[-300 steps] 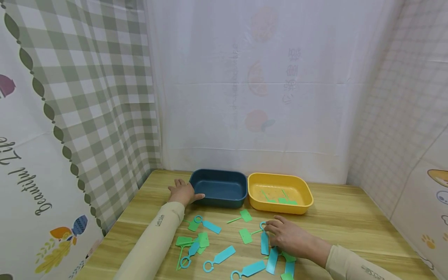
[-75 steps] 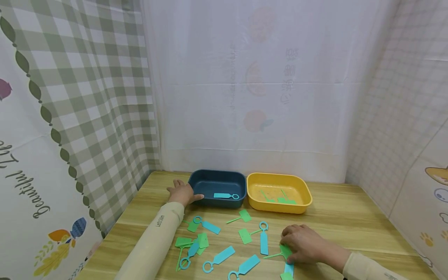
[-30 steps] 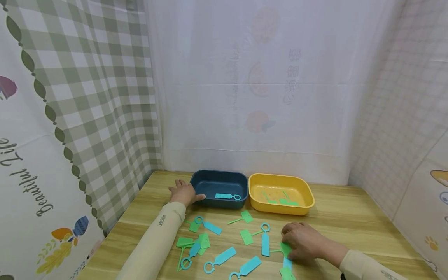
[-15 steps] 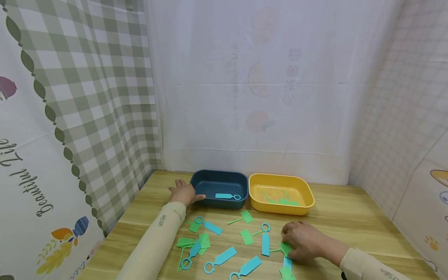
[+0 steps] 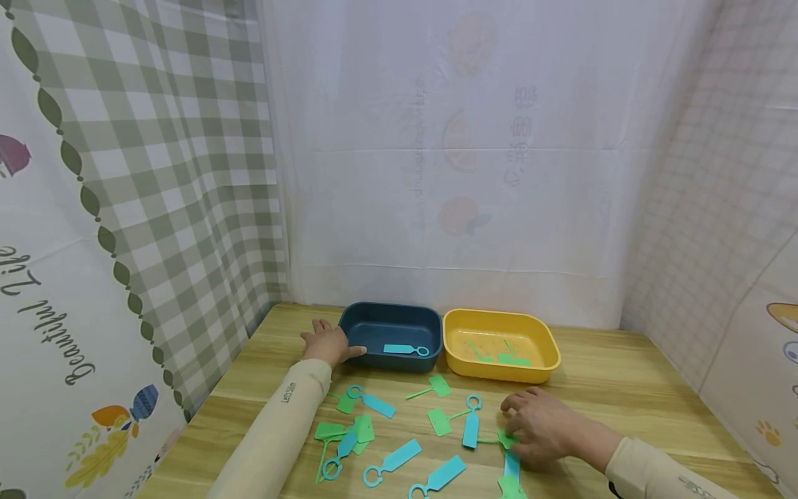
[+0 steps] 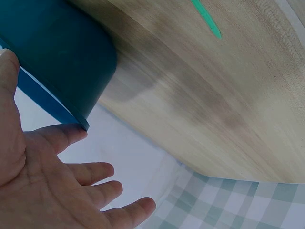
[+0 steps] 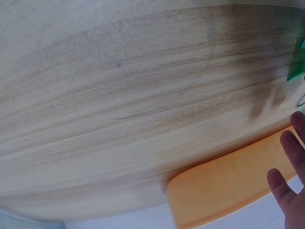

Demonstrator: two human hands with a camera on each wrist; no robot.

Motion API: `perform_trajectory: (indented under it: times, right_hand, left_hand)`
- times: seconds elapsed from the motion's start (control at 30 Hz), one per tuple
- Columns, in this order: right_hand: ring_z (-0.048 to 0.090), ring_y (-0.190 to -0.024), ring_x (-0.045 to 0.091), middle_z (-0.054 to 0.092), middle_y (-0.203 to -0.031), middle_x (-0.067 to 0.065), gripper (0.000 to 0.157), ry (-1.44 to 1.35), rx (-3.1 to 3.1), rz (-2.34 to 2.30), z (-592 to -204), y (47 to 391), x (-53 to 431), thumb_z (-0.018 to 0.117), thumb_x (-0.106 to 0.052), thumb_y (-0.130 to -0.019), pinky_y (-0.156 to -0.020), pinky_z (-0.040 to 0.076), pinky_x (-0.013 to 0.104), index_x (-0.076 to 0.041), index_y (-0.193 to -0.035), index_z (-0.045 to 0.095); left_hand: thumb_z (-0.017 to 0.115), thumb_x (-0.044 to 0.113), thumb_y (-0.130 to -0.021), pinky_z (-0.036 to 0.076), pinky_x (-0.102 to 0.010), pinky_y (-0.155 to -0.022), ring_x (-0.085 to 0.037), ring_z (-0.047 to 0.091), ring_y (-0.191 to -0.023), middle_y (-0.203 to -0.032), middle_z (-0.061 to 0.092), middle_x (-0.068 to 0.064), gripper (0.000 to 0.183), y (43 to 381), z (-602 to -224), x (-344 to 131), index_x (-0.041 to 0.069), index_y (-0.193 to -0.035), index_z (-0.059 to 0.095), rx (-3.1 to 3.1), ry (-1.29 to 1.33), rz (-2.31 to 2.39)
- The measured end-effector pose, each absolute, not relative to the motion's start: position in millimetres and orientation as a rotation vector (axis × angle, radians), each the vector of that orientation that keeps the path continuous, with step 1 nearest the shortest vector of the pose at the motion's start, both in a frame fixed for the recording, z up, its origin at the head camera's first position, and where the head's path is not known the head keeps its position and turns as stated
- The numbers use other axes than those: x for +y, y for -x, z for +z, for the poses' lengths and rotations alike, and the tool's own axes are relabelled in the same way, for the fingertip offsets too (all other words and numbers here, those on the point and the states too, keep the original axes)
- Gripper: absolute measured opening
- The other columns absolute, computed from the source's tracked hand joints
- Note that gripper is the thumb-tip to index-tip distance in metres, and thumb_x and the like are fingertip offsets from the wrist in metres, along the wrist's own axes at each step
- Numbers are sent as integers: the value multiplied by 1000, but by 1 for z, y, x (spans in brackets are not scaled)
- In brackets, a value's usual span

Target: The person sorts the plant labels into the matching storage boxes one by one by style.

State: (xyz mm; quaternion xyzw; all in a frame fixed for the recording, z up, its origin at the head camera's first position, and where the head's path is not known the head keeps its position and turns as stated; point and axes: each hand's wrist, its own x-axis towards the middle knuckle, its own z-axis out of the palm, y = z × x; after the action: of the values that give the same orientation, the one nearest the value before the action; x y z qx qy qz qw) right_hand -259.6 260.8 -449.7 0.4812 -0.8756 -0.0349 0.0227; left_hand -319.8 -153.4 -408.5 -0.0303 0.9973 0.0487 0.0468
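Observation:
My left hand [image 5: 327, 344] rests at the left end of the dark blue bin [image 5: 389, 363]; in the left wrist view its thumb and index finger touch the rim [image 6: 55, 98], the other fingers spread loosely. At the right, my right hand [image 5: 544, 426] pinches a green plant label [image 5: 506, 439] by its flat head, its thin stem pointing left toward an upright-lying blue ring tag [image 5: 470, 431]. The right wrist view catches only an edge of green plastic [image 7: 297, 63] and three outstretched fingers. Under the hand lie another blue tag [image 5: 512, 468] and a green label [image 5: 511, 487].
A blue ring tag [image 5: 404, 349] lies in the blue bin. Beside it, the yellow bin [image 5: 499, 372] holds several green labels [image 5: 512, 360]. More blue tags [image 5: 399, 456] and green labels [image 5: 439, 385] are scattered over the wooden table [image 5: 598, 388]. Curtains stand behind and at both sides.
A blue tag has come into the blue bin since ten seconds ago. My right hand moved right to the green label, which now tilts; the blue tag by its stem has shifted. Left hand stays.

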Motion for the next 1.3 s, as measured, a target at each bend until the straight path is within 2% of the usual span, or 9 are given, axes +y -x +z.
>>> perform_trajectory:
  times: [0.17,0.43,0.63,0.93,1.3]
  right_hand:
    - [62,-102,21,66,-111,3,5,-1587,-2506,-113,-452,262,261,73,-31,-86,-82,47,51,-32,-81,73]
    - [62,-104,22,67,-114,6,28,-1647,-2244,-83,-451,264,255,80,-20,-80,-84,49,46,-28,-65,58]
    - [63,-105,25,66,-115,9,30,-1621,-2146,-88,-447,267,253,75,-13,-79,-85,49,51,-25,-61,55]
    - [62,-109,28,65,-117,10,25,-1502,-2210,-86,-441,270,256,82,-14,-73,-91,43,66,-26,-67,61]
    - [62,-105,31,64,-117,11,18,-1411,-2192,-76,-425,280,258,82,-12,-71,-94,38,68,-23,-71,69]
  left_hand:
    - [56,61,-94,28,-72,-103,-55,20,-141,-148,27,-42,84,319,-407,-154,-11,-138,51,3050,90,157]
    - [57,61,-94,27,-73,-104,-54,18,-142,-149,26,-42,84,319,-409,-154,-12,-136,52,3046,94,170]
    - [56,61,-94,26,-72,-104,-55,18,-142,-149,26,-42,85,319,-408,-154,-12,-138,51,3042,94,161]
    - [55,61,-94,26,-72,-105,-54,17,-142,-150,25,-41,85,319,-408,-153,-11,-139,50,3033,97,160]
    - [56,61,-94,26,-72,-105,-55,18,-142,-149,25,-42,85,321,-409,-154,-12,-138,50,3038,94,158]
